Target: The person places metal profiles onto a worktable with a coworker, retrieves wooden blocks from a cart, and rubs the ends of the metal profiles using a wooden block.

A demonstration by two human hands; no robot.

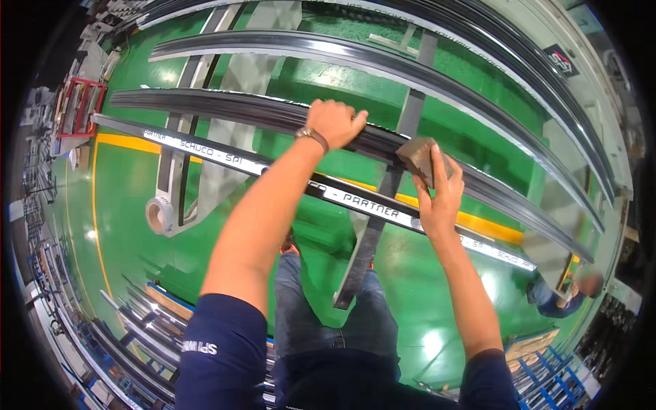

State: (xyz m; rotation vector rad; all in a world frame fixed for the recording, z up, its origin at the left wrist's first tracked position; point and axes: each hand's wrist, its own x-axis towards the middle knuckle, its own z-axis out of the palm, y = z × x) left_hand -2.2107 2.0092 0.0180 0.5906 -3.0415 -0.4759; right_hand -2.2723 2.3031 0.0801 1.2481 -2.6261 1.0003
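Observation:
My left hand (335, 125) is curled over the top of a bundle of long dark profiles (266, 113), its thumb sticking out to the right. The fingertips are hidden on the far side. In my right hand (441, 195) is a brown rectangular block (417, 156), held between thumb and fingers against the same bundle, further right. On the near side, a single long bar (365, 205) with white printed film runs parallel to the bundle under my forearms.
Support arms (359, 266) of a rack carry the profiles. Beyond lie another long dark profile (328, 46) and more bars (478, 34). A tape roll (160, 214) hangs at the left support. Another person (560, 297) is at the far right. Stacked profiles (137, 321) lie lower left.

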